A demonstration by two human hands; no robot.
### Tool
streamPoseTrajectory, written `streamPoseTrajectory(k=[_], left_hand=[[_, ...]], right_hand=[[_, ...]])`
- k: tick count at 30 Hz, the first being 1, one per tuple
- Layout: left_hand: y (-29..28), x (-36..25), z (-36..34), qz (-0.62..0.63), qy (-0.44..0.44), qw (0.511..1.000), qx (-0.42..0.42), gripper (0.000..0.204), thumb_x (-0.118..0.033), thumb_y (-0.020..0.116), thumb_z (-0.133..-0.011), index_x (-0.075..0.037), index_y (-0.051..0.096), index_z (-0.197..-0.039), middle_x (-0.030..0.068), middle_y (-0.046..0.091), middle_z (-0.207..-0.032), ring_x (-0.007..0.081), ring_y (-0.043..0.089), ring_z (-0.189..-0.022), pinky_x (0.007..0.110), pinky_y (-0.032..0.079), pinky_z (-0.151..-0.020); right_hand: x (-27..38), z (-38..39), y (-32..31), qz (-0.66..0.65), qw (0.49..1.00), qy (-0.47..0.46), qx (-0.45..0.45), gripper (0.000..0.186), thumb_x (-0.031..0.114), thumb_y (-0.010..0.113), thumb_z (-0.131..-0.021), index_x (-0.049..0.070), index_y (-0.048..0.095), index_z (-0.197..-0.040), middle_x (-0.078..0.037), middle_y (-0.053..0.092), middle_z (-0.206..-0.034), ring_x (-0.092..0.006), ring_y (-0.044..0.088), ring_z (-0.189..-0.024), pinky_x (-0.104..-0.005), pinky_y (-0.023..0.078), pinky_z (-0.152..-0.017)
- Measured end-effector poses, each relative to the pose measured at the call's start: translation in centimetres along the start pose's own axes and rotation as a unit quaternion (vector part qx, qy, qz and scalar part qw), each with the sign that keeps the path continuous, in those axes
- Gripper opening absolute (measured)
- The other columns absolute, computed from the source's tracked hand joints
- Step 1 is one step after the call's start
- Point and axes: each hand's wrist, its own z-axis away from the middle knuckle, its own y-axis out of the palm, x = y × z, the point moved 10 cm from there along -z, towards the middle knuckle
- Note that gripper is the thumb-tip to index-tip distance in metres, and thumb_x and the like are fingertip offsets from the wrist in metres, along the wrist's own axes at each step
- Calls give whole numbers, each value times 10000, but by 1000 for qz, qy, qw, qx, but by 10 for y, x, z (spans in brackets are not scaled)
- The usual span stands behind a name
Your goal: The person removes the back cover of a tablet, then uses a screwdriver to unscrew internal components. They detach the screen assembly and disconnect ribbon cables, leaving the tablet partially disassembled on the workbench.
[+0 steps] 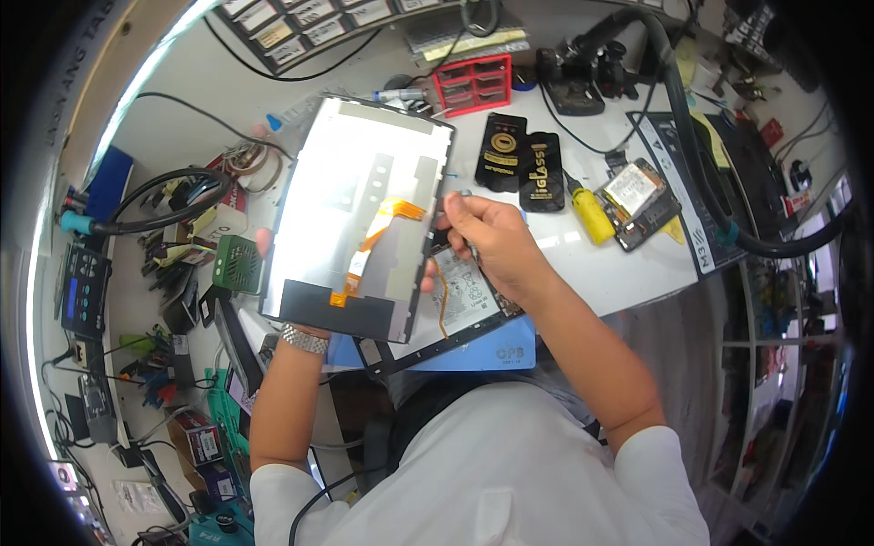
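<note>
- White workbench (569, 273) under you, pretty busy; blue mat (455, 361) near your lap, tablet body (444, 342) lying on it at a slant
- Your screen panel (341, 209) is up off the bench, back side facing you, orange ribbon cable (407, 209) running across it; you've got it tilted above the tablet body
- Left hand (264, 241) is mostly hidden behind the panel; thumb on one edge, fingertips seemingly round the other, so I'd say it's carrying the weight
- Right hand (499, 238) is half curled right by the panel's right edge; can't tell if you're pinching the edge, something small, or nothing
- Progress, as I read it: panel and body are apart, innards exposed, battery (472, 296) sitting in the body; the two aren't joined, so closing up looks undone; can't see whether any cable is plugged in
- Containers: red drawer unit (472, 84) at the back, contents too small to make out; labelled bins (319, 32) above it to the left, insides not visible
</note>
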Motion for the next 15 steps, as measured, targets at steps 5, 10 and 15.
streamPoseTrajectory(k=[5,10,15], left_hand=[[42,46,-2,103,-91,989,52,1399,-1000,635,-776,-120,221,-1783,462,319,-1672,754,447,-1388,865,420,-1078],[35,36,17,180,-46,981,48,1206,-1024,346,-915,-173,323,-1770,251,430,-1743,499,525,-1514,772,434,-1165],[17,13,44,-183,-43,967,-174,1314,-1073,107,-854,-124,407,-1712,227,615,-1575,446,679,-1352,683,551,-1092]], right_hand=[[-9,18,1,-93,995,31,-35,328,334,722,-1112,16,761,-1182,-32,752,-969,-82,607,-799,-245,467,-712],[-11,25,-4,-125,992,-15,-15,238,252,690,-1124,21,736,-1162,-39,781,-991,-84,716,-782,-212,544,-648],[9,43,-15,-147,986,-68,-26,267,211,693,-1122,-3,681,-1279,-100,788,-1134,-134,795,-945,-235,664,-727]])
